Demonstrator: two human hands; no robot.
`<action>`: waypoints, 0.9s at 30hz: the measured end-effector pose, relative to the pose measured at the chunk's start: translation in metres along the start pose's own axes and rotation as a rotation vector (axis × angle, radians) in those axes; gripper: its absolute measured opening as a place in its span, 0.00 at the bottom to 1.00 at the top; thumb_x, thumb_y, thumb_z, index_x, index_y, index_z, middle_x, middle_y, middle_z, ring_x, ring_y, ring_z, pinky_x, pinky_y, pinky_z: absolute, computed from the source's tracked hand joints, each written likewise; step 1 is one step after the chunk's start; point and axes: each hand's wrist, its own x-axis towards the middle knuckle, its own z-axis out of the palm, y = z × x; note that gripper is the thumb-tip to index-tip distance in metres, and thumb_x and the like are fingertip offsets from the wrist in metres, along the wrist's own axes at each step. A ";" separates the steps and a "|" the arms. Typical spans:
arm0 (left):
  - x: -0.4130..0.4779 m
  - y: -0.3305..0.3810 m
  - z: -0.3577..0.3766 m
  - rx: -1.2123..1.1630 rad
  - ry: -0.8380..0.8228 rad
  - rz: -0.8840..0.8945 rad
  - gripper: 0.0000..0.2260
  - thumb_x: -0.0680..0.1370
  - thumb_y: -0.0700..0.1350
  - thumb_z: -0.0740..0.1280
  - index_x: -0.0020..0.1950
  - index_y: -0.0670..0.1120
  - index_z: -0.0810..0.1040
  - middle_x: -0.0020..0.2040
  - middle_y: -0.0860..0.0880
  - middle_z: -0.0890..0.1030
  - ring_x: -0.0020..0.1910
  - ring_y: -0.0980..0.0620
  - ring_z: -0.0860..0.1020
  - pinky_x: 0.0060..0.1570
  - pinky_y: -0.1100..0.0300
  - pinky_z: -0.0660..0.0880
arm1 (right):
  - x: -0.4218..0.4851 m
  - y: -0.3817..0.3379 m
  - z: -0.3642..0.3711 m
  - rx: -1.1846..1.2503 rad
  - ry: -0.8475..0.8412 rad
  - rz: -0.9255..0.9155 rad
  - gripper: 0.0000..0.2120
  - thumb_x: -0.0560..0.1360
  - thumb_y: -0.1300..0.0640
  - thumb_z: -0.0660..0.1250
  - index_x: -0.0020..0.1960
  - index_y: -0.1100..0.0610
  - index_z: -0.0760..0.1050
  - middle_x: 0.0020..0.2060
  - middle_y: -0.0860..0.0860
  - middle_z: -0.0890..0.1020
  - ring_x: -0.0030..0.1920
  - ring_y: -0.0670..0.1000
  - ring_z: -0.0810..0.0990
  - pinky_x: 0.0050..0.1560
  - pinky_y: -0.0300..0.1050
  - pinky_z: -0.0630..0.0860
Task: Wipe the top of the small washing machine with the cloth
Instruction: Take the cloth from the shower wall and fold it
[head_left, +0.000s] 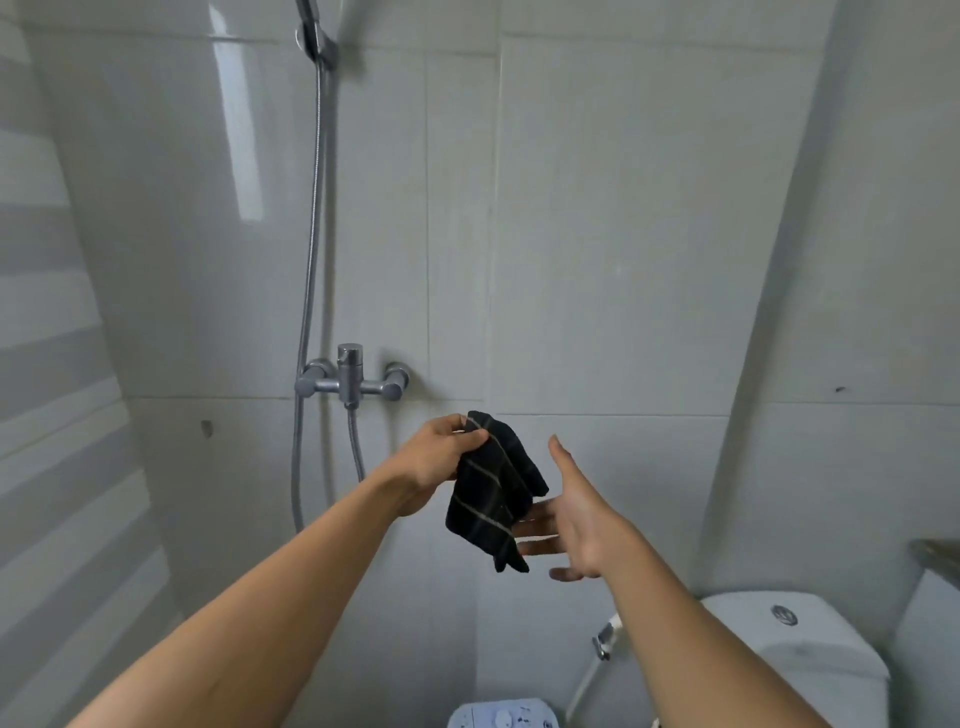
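A dark cloth with thin pale stripes hangs in the air at chest height in front of the tiled wall. My left hand pinches its top corner. My right hand is held just to the right of the cloth, palm turned toward it, fingers spread, some fingers behind the hanging fabric. The small washing machine shows only as a pale blue-and-white top edge with buttons at the bottom of the view, far below both hands.
A chrome shower mixer with hose sits on the wall left of the hands. A white toilet cistern stands at the lower right, with a bidet sprayer beside it. Tiled walls close in on both sides.
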 end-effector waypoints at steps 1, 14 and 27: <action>0.000 0.001 0.003 -0.023 0.006 0.010 0.03 0.83 0.41 0.63 0.52 0.43 0.76 0.42 0.48 0.81 0.39 0.55 0.79 0.36 0.67 0.75 | -0.002 -0.001 -0.002 0.037 -0.014 -0.032 0.51 0.60 0.15 0.51 0.55 0.56 0.84 0.51 0.52 0.86 0.57 0.55 0.81 0.64 0.60 0.66; 0.001 0.006 0.009 -0.013 0.249 0.104 0.08 0.77 0.39 0.73 0.51 0.34 0.81 0.39 0.48 0.84 0.38 0.54 0.81 0.42 0.67 0.76 | -0.027 -0.038 -0.007 0.203 0.201 -0.491 0.10 0.75 0.63 0.70 0.55 0.55 0.80 0.49 0.54 0.86 0.49 0.53 0.84 0.39 0.47 0.78; -0.006 0.011 -0.005 0.005 0.156 0.295 0.15 0.77 0.35 0.70 0.60 0.51 0.77 0.56 0.47 0.79 0.47 0.48 0.84 0.46 0.56 0.81 | -0.025 -0.066 0.000 0.014 0.299 -0.653 0.08 0.76 0.66 0.67 0.51 0.58 0.81 0.48 0.55 0.86 0.50 0.55 0.85 0.54 0.52 0.81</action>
